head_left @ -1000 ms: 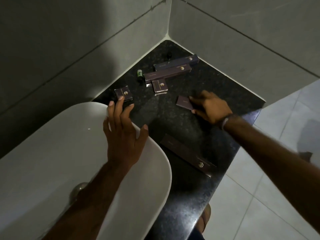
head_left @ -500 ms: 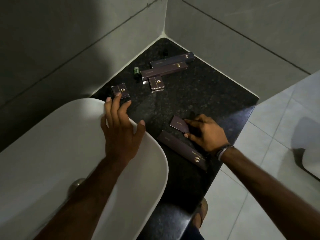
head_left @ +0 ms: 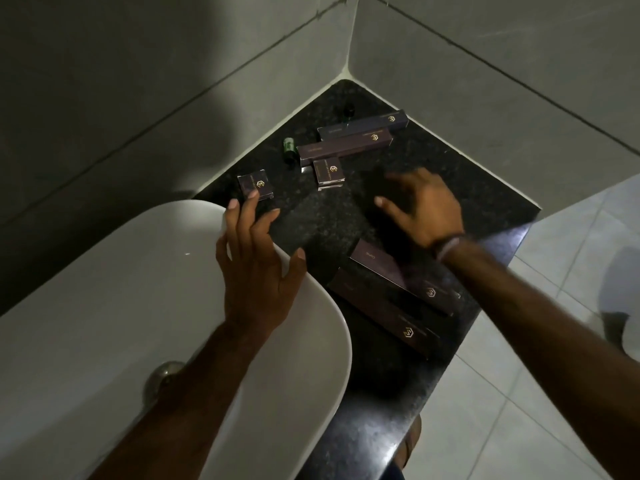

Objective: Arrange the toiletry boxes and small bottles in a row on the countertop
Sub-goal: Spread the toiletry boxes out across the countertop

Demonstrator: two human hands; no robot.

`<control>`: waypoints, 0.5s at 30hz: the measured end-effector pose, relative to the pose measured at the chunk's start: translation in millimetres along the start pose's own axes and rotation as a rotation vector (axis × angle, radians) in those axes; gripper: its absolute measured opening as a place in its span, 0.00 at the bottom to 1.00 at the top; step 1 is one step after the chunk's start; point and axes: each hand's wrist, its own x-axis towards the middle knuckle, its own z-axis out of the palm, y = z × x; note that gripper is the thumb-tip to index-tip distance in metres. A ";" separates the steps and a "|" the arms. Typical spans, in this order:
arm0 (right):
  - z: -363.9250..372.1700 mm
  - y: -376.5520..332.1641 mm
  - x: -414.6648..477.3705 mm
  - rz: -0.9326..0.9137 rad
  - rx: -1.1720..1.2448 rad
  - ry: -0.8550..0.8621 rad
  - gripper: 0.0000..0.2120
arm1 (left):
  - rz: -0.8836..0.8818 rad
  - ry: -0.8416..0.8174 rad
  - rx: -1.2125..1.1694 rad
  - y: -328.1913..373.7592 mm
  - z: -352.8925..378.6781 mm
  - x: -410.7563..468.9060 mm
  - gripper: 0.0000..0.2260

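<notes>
Dark purple toiletry boxes lie on a black speckled countertop point(head_left: 450, 188). Two long boxes point(head_left: 362, 128) point(head_left: 344, 147) lie side by side near the corner, with a small box point(head_left: 328, 172) just below them. Another small box point(head_left: 255, 184) sits by the basin, under my left hand's fingertips. A green bottle point(head_left: 287, 150) lies left of the long boxes, and a dark bottle point(head_left: 349, 110) stands deep in the corner. Near the front edge lie a flat box point(head_left: 384, 268) and a long box point(head_left: 384, 313) side by side. My left hand point(head_left: 256, 258) is open over the basin rim. My right hand point(head_left: 419, 207) hovers open, empty, blurred.
A white oval basin point(head_left: 104, 306) with a metal drain point(head_left: 164, 374) fills the left. Grey tiled walls meet at the corner behind the counter. Pale floor tiles lie to the right, beyond the counter's front edge point(head_left: 464, 334). A foot in a sandal shows below the counter.
My right hand let go of the flat box beside the long box at the front and moved back up toward the middle of the counter. My left hand stays over the basin rim.
</notes>
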 end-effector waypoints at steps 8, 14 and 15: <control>26.5 -17.8 115.5 -0.265 -0.419 -0.222 0.27 | -0.028 -0.041 -0.018 1.3 -2.8 -0.4 0.27; 28.8 27.2 67.6 -0.162 -0.284 -0.118 0.26 | -0.036 -0.037 -0.034 1.4 -2.4 -0.6 0.27; 26.1 36.2 56.2 -0.141 -0.279 -0.107 0.26 | -0.035 -0.035 -0.035 1.4 -2.1 -0.6 0.27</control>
